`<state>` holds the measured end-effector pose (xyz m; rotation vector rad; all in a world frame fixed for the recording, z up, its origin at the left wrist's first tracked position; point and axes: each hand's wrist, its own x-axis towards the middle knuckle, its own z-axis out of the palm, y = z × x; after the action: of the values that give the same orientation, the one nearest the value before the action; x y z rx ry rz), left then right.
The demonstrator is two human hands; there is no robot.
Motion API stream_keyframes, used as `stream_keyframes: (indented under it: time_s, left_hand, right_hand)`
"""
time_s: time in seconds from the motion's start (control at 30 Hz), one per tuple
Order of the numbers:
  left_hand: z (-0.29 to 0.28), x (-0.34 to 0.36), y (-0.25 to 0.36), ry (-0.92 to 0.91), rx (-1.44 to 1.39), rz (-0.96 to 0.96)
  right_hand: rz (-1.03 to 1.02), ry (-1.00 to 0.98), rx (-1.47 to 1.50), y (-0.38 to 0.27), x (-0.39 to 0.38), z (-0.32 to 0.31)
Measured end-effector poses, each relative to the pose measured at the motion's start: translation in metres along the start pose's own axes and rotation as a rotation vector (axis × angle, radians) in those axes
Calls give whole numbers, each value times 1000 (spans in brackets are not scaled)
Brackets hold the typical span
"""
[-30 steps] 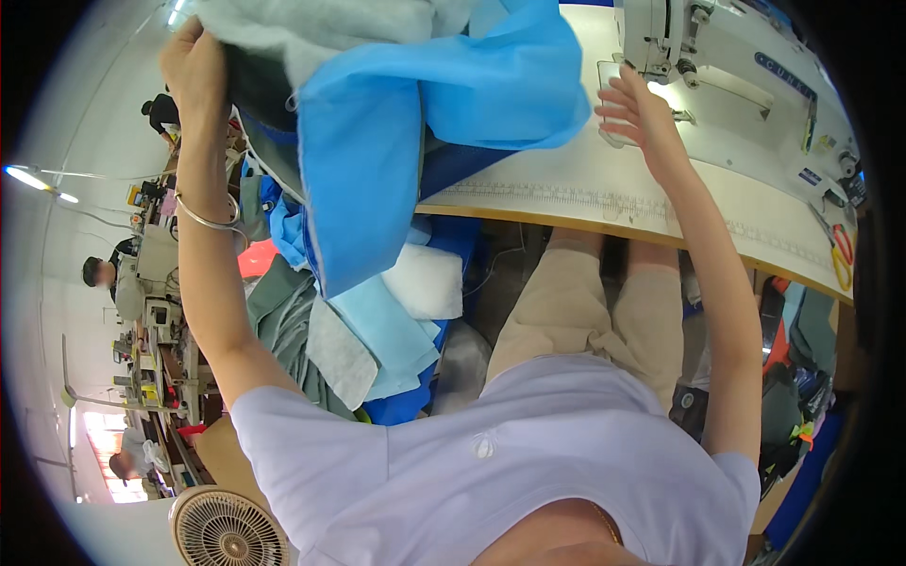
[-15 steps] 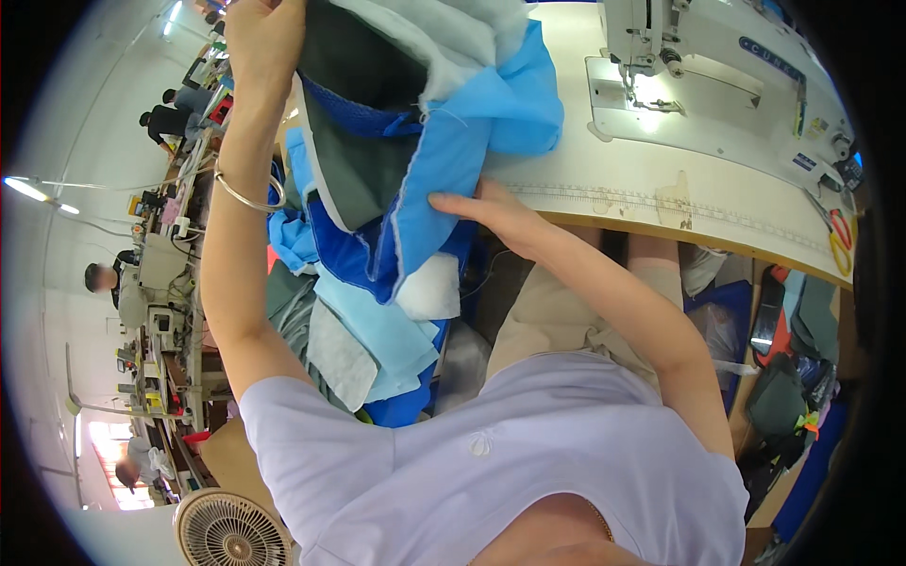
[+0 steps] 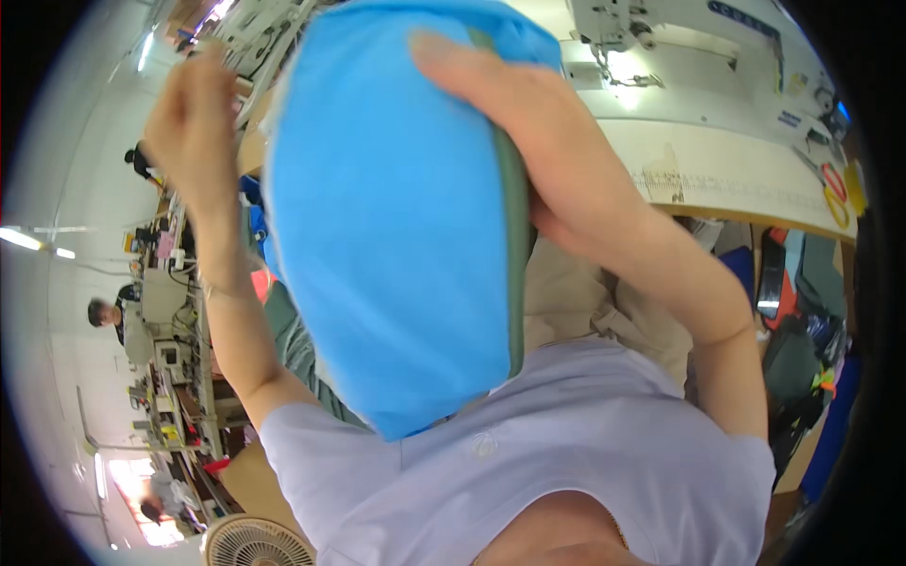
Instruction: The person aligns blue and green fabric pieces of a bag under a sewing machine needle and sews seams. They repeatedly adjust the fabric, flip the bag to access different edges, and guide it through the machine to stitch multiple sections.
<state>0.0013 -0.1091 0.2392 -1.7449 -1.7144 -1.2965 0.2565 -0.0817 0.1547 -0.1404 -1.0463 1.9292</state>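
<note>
We held a bright blue fabric bundle [image 3: 387, 236] aloft, centre frame: left hand [image 3: 193, 113] gripping its upper-left edge, right hand [image 3: 491, 85] clasped over the top. It hung clear of the white sewing table [image 3: 736, 170] at upper right, not yet laid down.

White sewing machine [image 3: 661, 28] on a table [image 3: 736, 179], scissors [image 3: 830, 184], floor fan [image 3: 250, 545]
</note>
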Motion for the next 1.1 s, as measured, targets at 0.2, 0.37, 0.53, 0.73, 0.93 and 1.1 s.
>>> stream_keyframes:
  time_s: [0.2, 0.37, 0.53, 0.73, 0.93, 1.1]
  left_hand:
    - [-23, -45, 67, -340, -416, -377]
    - [-23, -63, 67, -497, -681, -737]
    - [-86, -27, 23, -881, -1486, -431]
    - [-86, 33, -10, -1572, -1622, 177]
    - [-114, 9, 15, -819, -1562, -193]
    - [-88, -36, 3, -220, -1274, -509]
  right_hand:
    - [-321, -300, -453, -25, 40, 1]
    - [-618, -238, -961, -5, 59, 12]
    - [-723, -473, -1179, -40, 58, -53]
    - [-972, -74, -1840, -12, 48, -142]
    - [-1110, -74, -1413, 1, 25, -85]
    - [-1041, -80, -1215, 15, 6, -34]
